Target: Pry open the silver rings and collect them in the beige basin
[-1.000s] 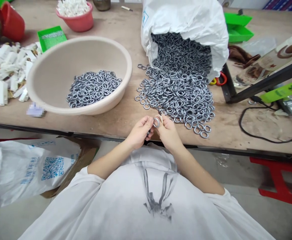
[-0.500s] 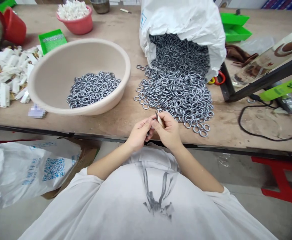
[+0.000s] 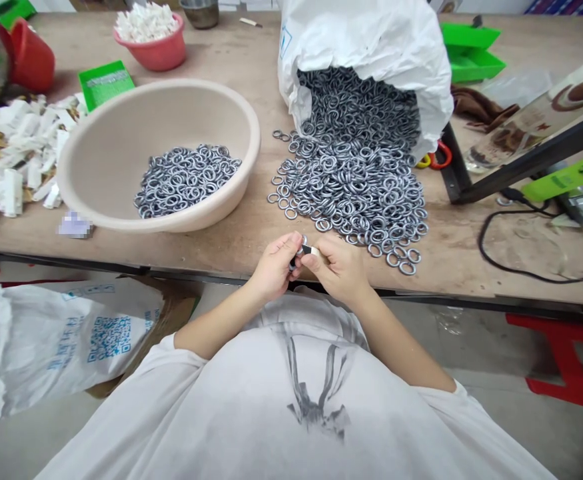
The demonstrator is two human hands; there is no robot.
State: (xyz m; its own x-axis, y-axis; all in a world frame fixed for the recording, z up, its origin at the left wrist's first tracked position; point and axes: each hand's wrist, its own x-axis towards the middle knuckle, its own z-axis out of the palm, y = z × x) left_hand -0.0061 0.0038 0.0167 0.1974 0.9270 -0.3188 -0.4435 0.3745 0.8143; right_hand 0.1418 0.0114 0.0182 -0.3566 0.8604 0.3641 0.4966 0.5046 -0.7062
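Rings [image 3: 188, 180] covered part of the floor of the beige basin [image 3: 116, 133], which stood on the table [image 3: 221, 247] near its front edge, to the left of the hands. A larger heap [image 3: 356, 187] spread from the mouth of the white sack [image 3: 366, 40] toward the same edge, and more of it filled the opening. If the basin's lot counted as dealt with, which the view could not settle, the work was well under way with the greater share left. The ring [image 3: 304, 239] between the hands looked unfinished.

That ring sat just over the front edge of the table, between the basin and the heap. The left hand [image 3: 275, 268] held it in a narrow pinch of thumb and forefinger, the other fingers curled beneath; something dark showed among them, too small to make out. The right hand [image 3: 340, 265] gripped a small dark-tipped tool [image 3: 308, 249], its pale handle mostly covered, its tip aimed left at the ring. Whether the tip touched, I could not tell. Both forearms slanted inward from the sleeves, bringing the fingertips nearly together.
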